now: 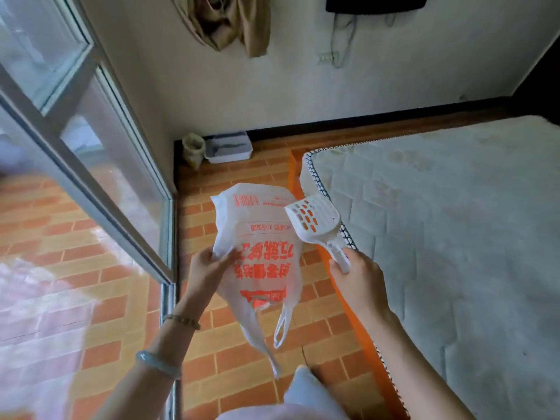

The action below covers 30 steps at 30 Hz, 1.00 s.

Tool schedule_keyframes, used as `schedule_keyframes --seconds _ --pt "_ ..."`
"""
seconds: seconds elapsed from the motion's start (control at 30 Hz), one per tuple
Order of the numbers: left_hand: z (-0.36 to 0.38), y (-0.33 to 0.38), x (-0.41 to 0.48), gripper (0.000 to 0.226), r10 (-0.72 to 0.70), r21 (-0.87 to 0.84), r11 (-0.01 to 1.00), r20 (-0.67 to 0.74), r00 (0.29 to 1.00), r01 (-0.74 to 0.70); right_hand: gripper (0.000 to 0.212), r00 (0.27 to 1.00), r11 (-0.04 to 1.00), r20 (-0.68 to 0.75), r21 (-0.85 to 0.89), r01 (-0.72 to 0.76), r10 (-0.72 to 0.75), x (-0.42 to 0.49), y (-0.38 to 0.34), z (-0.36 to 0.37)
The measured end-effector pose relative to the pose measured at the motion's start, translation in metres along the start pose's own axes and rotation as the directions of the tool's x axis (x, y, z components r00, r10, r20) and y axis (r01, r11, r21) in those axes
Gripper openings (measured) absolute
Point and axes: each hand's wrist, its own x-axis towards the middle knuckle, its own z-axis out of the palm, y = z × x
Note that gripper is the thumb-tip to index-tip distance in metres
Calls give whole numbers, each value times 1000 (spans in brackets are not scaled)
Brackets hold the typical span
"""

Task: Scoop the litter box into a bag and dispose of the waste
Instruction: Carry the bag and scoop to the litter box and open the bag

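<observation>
The left hand [209, 266] is closest. It pinches the side of a thin white plastic bag with orange-red print [260, 247], with the thumb on top and the fingers under. The bag hangs flat, its mouth looks closed, and its two loop handles dangle down. The right hand [359, 281] is curled round the handle of a white plastic scoop with slots [313, 218]. The scoop points up and away and has nothing in it. Its edge crosses the bag's right side, but I cannot tell if they touch.

Under the hands is the orange brick-pattern floor [242, 344]. A white quilted mattress [439, 222] lies just to the right, and a glass door with a grey metal frame [100, 177] stands to the left.

Far off in the corner sits the grey-white plastic litter box [228, 148], well apart from the hands. A small pale sack [193, 151] stands just beside it.

I think the job now is to get the bag open and go over to the box. It would help to rub the pinched side so the two layers part, then hold the mouth wide and low near the box. The scoop should stay level so nothing falls out.

The bag has big orange Chinese letters and a small striped block. They are upside down from here and too blurry for me to read, so I can name no brand.
</observation>
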Motion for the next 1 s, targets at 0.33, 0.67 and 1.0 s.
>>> schedule_keyframes --seconds 0.33,0.67,1.0 --pt "-17 6 142 33 -21 -87 996 -171 985 6 14 982 985 105 87 151 -160 169 -31 98" --pt "5 52 316 45 -79 -181 983 -239 968 36 13 944 962 201 126 242 -263 362 -43 169" --pt "17 90 482 40 -82 -122 991 -224 971 55 15 938 972 268 133 192 -222 506 -54 251"
